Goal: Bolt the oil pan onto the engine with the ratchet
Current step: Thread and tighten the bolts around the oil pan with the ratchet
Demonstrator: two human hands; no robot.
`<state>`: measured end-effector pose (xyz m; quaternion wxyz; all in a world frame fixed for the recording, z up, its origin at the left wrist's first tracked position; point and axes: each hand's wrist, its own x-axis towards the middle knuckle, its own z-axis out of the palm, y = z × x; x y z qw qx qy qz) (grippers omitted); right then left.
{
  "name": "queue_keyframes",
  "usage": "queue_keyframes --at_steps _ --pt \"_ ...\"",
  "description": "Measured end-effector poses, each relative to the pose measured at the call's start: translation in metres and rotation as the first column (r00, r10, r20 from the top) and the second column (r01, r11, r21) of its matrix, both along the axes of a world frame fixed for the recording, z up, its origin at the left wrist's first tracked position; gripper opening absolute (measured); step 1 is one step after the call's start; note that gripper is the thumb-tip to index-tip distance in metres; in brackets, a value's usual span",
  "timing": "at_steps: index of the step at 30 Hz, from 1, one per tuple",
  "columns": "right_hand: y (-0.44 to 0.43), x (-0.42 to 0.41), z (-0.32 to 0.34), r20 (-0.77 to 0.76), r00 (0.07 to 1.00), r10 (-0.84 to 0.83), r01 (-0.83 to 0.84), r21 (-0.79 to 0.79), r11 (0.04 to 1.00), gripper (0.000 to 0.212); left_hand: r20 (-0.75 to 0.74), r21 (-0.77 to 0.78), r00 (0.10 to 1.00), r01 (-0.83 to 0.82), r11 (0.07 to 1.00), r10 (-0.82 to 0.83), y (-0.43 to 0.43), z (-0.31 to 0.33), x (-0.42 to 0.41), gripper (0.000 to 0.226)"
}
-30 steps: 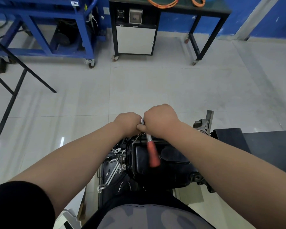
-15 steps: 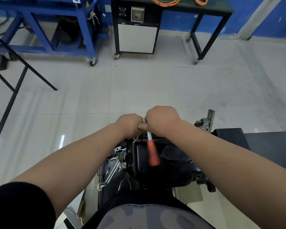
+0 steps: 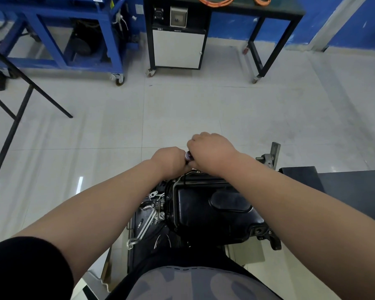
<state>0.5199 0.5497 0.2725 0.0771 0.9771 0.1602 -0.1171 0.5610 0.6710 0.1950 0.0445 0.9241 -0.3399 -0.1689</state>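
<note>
The black oil pan [image 3: 204,204] sits on the engine, low in the middle of the view. Both my hands meet at its far edge. My right hand [image 3: 212,150] is curled over the ratchet [image 3: 188,156], of which only a small round metal end shows between my hands. Its handle is hidden under my right hand and wrist. My left hand [image 3: 169,159] is curled in a fist against that end from the left, and its fingers are out of sight.
Engine brackets and a metal pipe [image 3: 145,226] stick out on the pan's left. A grey bracket [image 3: 273,154] stands at the right, beside a dark bench top [image 3: 344,187]. A blue cart [image 3: 63,40] and a black table with a white cabinet [image 3: 178,50] stand across the tiled floor.
The orange ratchet handle, which pointed toward me over the pan, is no longer in sight. My right hand has moved up and away from me, over the ratchet's end.
</note>
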Motion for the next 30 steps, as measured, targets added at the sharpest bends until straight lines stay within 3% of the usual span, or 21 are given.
queue_keyframes --at_steps 3,5,7,10,14,16,18,21,23,25,27,30 --pt "-0.011 0.004 0.006 0.01 0.991 0.13 -0.13 -0.01 0.991 0.024 0.051 -0.01 0.998 0.036 0.999 -0.036 -0.001 0.0 0.0 0.026" --pt "-0.007 0.003 0.006 0.031 0.997 0.067 -0.066 -0.038 0.997 0.02 0.022 -0.005 1.0 -0.003 1.0 0.004 -0.002 0.003 0.002 0.027" --pt "-0.001 0.0 0.001 0.021 0.997 -0.075 0.077 -0.08 0.994 0.031 -0.017 0.019 0.999 -0.032 0.999 0.032 -0.003 0.005 0.004 0.026" --pt "0.002 -0.004 -0.004 -0.051 0.974 -0.221 0.221 -0.023 0.975 0.037 -0.06 0.03 0.998 -0.002 1.0 0.004 -0.002 0.005 0.003 0.026" --pt "-0.009 -0.002 -0.002 0.001 0.996 0.088 -0.088 -0.001 0.996 0.026 0.003 -0.032 0.999 0.032 0.999 -0.032 0.0 -0.002 0.0 0.032" --pt "-0.013 0.001 0.002 -0.009 0.993 0.115 -0.115 -0.002 0.993 0.026 0.028 -0.056 1.0 0.012 0.998 -0.011 0.001 -0.004 0.0 0.031" --pt "-0.008 0.001 0.004 -0.016 0.999 0.036 -0.036 0.0 0.999 0.015 0.027 -0.045 1.0 -0.005 0.999 0.006 0.001 -0.001 0.001 0.033" --pt "0.001 -0.004 0.0 -0.043 0.988 -0.146 0.145 -0.032 0.989 0.04 -0.007 0.038 1.0 0.008 0.999 -0.008 -0.001 0.006 0.004 0.026" --pt "0.003 -0.005 0.0 -0.069 0.982 -0.178 0.177 -0.011 0.984 0.037 -0.037 0.06 0.999 0.015 0.998 -0.012 -0.002 0.008 0.006 0.024" --pt "0.001 -0.004 0.003 -0.025 0.998 -0.052 0.051 -0.012 0.999 0.02 -0.046 0.025 0.999 -0.007 1.0 0.008 -0.001 0.007 0.005 0.029" --pt "-0.005 0.001 0.006 0.004 0.995 0.102 -0.101 -0.066 0.993 0.019 0.0 -0.003 1.0 0.017 1.0 -0.017 -0.004 0.005 0.002 0.031" --pt "-0.006 0.001 0.009 0.018 0.993 0.121 -0.119 -0.088 0.989 0.014 0.015 -0.009 1.0 0.013 1.0 -0.012 -0.006 0.008 0.001 0.033"
